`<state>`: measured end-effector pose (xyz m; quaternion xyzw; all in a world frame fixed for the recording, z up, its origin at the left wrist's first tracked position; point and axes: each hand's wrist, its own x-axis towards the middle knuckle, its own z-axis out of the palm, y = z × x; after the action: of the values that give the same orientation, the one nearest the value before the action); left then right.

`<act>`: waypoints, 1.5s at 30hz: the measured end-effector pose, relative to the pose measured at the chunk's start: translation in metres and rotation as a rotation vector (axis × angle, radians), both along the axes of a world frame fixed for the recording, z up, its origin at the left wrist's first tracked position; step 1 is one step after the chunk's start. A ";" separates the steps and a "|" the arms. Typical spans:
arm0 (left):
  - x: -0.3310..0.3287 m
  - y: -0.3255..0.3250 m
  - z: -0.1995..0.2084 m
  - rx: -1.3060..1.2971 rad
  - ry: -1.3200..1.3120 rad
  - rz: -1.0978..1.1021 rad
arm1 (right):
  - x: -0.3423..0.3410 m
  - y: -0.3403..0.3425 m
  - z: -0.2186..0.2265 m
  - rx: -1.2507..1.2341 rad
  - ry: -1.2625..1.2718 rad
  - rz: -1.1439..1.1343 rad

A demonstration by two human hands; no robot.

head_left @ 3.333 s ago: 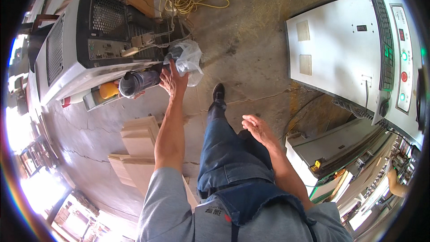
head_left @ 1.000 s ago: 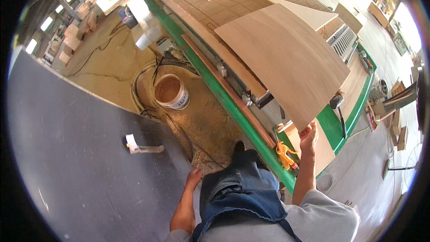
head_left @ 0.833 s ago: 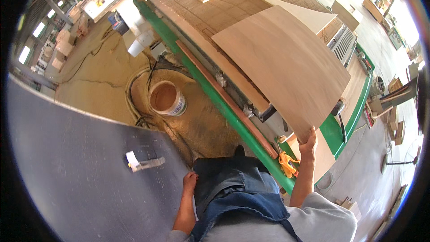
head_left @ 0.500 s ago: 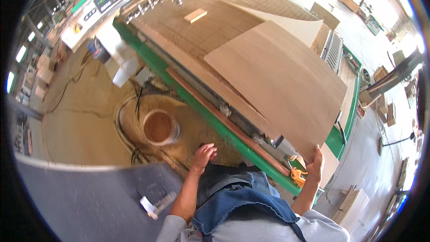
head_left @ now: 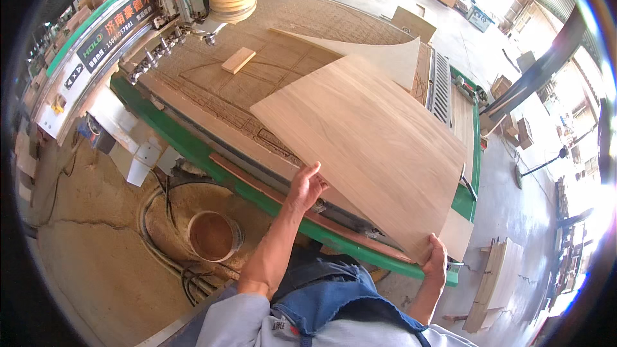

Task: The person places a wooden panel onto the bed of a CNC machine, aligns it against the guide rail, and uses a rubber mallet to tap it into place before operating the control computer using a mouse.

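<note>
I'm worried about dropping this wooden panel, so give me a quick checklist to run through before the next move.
1. Right hand holding the near corner of the wooden panel: ok.
2. Left hand gripping firmly: cannot tell; it is at the panel's long edge, but part of its grip is hidden.
3. Panel clear of the pale curved sheet: cannot tell; they overlap in this view, contact is unclear.
4. Machine bed free of loose pieces: not ok; a small wooden block lies on it.
5. Bucket upright on the floor, apart from both hands: ok.
</note>
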<state>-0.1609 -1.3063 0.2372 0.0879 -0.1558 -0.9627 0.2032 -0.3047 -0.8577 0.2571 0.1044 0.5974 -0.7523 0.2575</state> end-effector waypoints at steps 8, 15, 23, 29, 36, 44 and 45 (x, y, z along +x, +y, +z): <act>-0.029 -0.056 0.008 -0.032 -0.355 0.127 | 0.028 -0.051 0.029 0.224 0.037 -0.161; 0.002 -0.078 -0.006 -0.093 -0.251 0.051 | 0.064 -0.076 0.023 0.223 0.096 -0.149; 0.097 -0.124 0.015 -0.006 -0.280 0.123 | 0.108 -0.146 0.045 0.274 0.163 -0.089; 0.104 -0.166 0.006 -0.037 -0.271 0.196 | 0.079 -0.193 0.024 0.333 0.095 -0.023; 0.099 -0.187 -0.025 0.116 -0.252 0.238 | 0.030 -0.218 -0.005 0.262 0.197 0.039; 0.083 -0.186 -0.037 0.206 -0.208 0.264 | -0.008 -0.235 -0.004 0.310 0.198 0.093; 0.081 -0.188 -0.037 0.197 -0.209 0.277 | -0.012 -0.238 -0.005 0.291 0.207 0.110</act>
<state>-0.0802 -1.4943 0.2006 0.2276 -0.0676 -0.9217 0.3069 -0.3163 -1.0954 0.2525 0.0298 0.7280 -0.6495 0.2176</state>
